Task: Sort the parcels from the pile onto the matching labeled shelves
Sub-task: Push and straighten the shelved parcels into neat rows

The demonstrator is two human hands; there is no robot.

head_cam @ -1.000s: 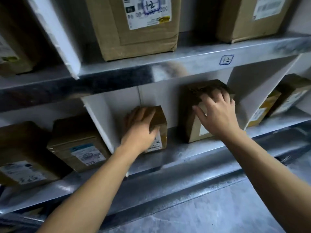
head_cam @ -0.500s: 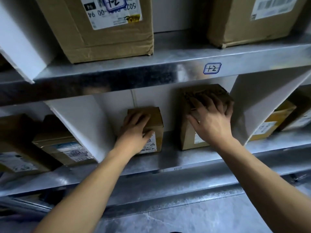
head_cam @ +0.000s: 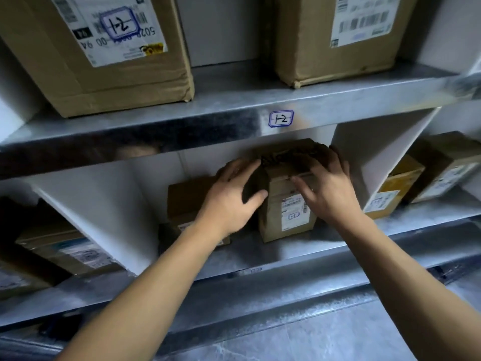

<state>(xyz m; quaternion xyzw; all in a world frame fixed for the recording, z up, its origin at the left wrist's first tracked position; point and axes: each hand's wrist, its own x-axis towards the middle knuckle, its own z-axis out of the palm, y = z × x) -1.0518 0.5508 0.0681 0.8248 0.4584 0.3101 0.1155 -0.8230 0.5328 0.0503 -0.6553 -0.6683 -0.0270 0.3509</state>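
Note:
A tall brown parcel point(head_cam: 286, 220) with a white label stands upright on the lower metal shelf point(head_cam: 299, 254), in the compartment under the "1-2" tag point(head_cam: 281, 118). My left hand point(head_cam: 231, 201) grips its left side, thumb on the front edge. My right hand point(head_cam: 328, 188) lies over its upper front and right side, fingers spread. A shorter brown parcel point(head_cam: 187, 201) stands just left of it, partly hidden behind my left wrist.
White dividers point(head_cam: 104, 220) point(head_cam: 369, 152) bound the compartment. Two big boxes point(head_cam: 104, 61) point(head_cam: 338, 40) sit on the upper shelf, the left one marked 1-2. More parcels lie in the right point(head_cam: 395, 194) and left point(head_cam: 65, 246) compartments. Grey floor lies below.
My left hand has left the shorter parcel and moved right onto the tall parcel's side. My right hand stays on the tall parcel. The view has shifted closer and upward.

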